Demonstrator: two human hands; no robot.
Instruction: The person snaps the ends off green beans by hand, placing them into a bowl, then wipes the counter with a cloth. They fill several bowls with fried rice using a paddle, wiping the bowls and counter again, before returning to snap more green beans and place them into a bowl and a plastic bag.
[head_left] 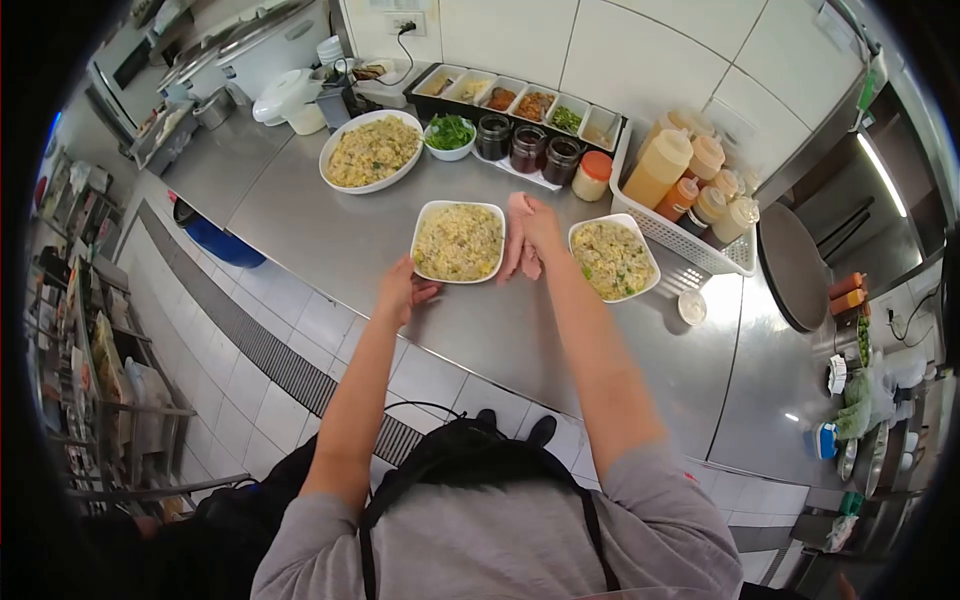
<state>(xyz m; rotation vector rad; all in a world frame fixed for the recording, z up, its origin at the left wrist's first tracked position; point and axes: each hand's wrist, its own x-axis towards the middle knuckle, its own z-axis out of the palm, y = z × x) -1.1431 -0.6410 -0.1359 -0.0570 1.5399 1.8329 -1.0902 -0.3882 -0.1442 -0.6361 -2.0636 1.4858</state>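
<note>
Square white plate (460, 206) heaped with yellow fried rice, mid tabletop (330, 230) near its front edge | left hand (403, 290) loosely open, fingertips at plate's near-left corner | right hand (527, 235) flat, fingers straight, against its right rim | second plate (600, 222), rice with greens, just right | round bowl (370, 189) of rice behind-left | small bowl (450, 153) of greens and dark jars (527, 148) toward back edge
</note>
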